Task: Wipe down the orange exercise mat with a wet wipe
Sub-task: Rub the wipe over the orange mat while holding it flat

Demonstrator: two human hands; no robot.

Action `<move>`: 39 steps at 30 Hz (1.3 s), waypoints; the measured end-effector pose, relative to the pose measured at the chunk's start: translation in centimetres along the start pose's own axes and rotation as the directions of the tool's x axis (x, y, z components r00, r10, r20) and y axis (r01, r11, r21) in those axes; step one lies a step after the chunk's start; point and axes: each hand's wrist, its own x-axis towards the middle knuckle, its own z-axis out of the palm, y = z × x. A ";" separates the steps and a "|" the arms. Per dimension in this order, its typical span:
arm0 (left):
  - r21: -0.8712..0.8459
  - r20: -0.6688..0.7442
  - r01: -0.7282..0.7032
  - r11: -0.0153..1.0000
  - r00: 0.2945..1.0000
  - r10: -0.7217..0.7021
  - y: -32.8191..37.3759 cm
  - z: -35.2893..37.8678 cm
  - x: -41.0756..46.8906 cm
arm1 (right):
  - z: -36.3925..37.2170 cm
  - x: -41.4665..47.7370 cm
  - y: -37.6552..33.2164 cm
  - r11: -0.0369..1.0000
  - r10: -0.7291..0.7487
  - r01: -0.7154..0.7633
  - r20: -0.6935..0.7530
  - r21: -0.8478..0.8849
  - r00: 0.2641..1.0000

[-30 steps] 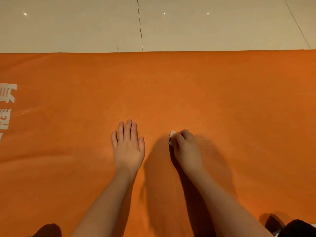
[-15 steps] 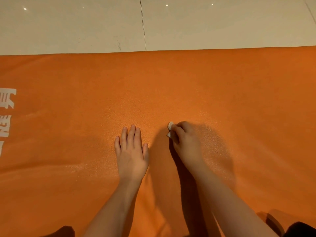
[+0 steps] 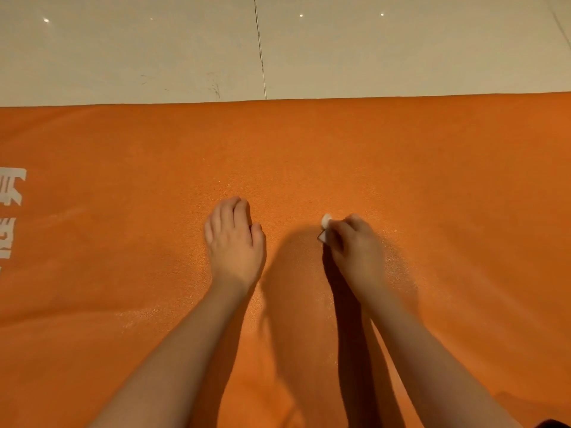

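The wet wipe [image 3: 325, 227] is a small white wad pinched in the fingers of the right hand [image 3: 355, 248]. Only two bits of it show, poking out just past the thumb and forefinger on their left side, and the lower bit looks to be touching the mat. The right fingers [image 3: 341, 234] are curled tight over the wad, knuckles up, so most of the wipe is hidden under them. The hand is a little blurred.

The orange exercise mat [image 3: 432, 165] lies under both hands and fills the view on every side of the fingers. Just to the right of the right fingers and below them its surface has a faint speckled sheen.

The left hand [image 3: 234, 242] sits palm down on the mat, left of the wipe and apart from it, with a strip of bare mat between. Its fingers [image 3: 227, 211] are together, bent down at the tips onto the surface, and hold nothing.

Well left of the left fingers, at the mat's edge of view, is white lettering [image 3: 12, 186]. Far beyond both sets of fingertips the mat ends at a pale tiled floor [image 3: 154, 50] with a dark grout line [image 3: 260, 47]
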 end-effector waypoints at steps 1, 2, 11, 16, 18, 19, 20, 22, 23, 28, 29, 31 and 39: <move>0.006 0.000 0.008 1.000 1.000 -0.008 -0.2 0.2 1.3 | -0.2 0.5 0.5 0.990 0.140 -0.139 -0.056 0.026 0.988; 0.017 0.004 0.017 1.000 1.000 -0.017 -0.4 0.4 2.4 | -0.1 0.8 0.6 0.956 0.290 -0.284 -0.104 0.071 0.951; 0.110 -0.067 0.016 0.994 0.998 -0.009 -1.5 1.9 3.4 | 1.8 1.6 -1.1 0.992 -0.118 0.119 -0.006 0.035 0.993; 0.106 -0.107 0.000 0.994 0.994 0.012 -1.6 2.0 3.4 | 1.7 4.0 0.0 0.936 0.351 -0.335 -0.222 0.109 0.910; 0.106 -0.111 -0.005 0.994 0.994 0.017 -1.5 2.0 3.5 | 2.7 3.8 -1.9 0.966 0.258 -0.248 -0.185 0.076 0.948; 0.107 -0.115 -0.007 0.994 0.993 0.019 -1.5 2.0 3.5 | 3.0 3.6 -2.8 0.986 0.159 -0.152 -0.133 0.064 0.978; 0.108 -0.118 -0.009 0.994 0.993 0.022 -1.4 2.0 3.5 | 3.2 3.4 -3.1 0.997 0.057 -0.053 -0.076 0.056 0.995; 0.105 -0.127 -0.013 0.994 0.992 0.027 -1.4 2.0 3.4 | 2.8 3.9 -2.5 0.997 -0.067 0.068 -0.020 0.046 0.998; 0.104 -0.132 -0.014 0.995 0.991 0.028 -1.4 2.1 3.4 | 2.5 4.5 -1.8 0.997 -0.063 0.064 -0.029 0.046 0.998; 0.102 -0.144 -0.015 0.995 0.989 0.029 -1.5 2.1 3.5 | 2.2 7.1 0.0 0.952 0.305 -0.291 -0.247 0.091 0.920; 0.099 -0.143 -0.015 0.995 0.989 0.029 -1.4 2.1 3.5 | 2.6 7.2 -0.9 0.955 0.296 -0.284 -0.251 0.084 0.922; 0.090 -0.138 -0.007 0.996 0.990 0.019 -1.4 2.0 3.5 | 3.2 6.9 -2.6 0.992 0.117 -0.109 -0.157 0.058 0.981; 0.082 -0.099 0.002 0.997 0.995 0.006 -1.3 1.8 3.6 | 1.8 11.1 -0.9 0.966 0.241 -0.249 -0.094 -0.073 0.966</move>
